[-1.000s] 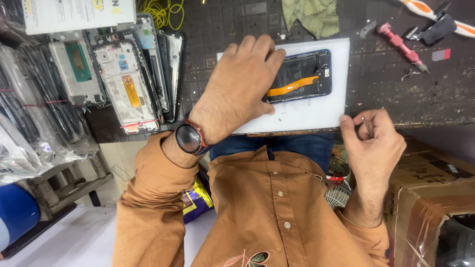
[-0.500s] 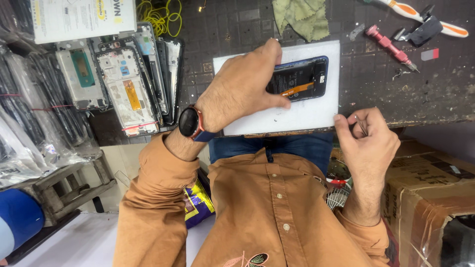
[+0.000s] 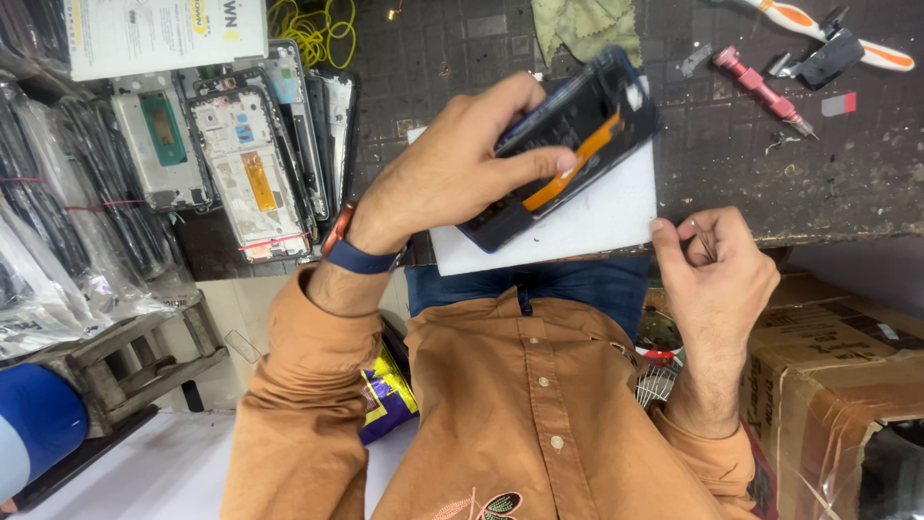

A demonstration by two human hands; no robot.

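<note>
At my workbench, my left hand (image 3: 452,173) grips an opened phone frame (image 3: 568,144) and holds it lifted off the white mat (image 3: 616,217), the fingers wrapped over its near long edge and the thumb pressed across its exposed inside. The phone sits just beyond and to the right of that hand, tilted, its long axis running diagonally from the lower left near my wrist up to the upper right, where its far end points toward the green cloth (image 3: 587,29). An orange flex strip (image 3: 568,169) runs along the same diagonal inside the frame. My right hand (image 3: 717,279) is clenched loosely at the bench edge, well apart from the phone, pinching a thin metal piece (image 3: 703,241) too small for me to identify. A red screwdriver (image 3: 760,91) lies on the dark bench (image 3: 770,183) to the right, and spare phone frames (image 3: 250,164) are stacked at left.
</note>
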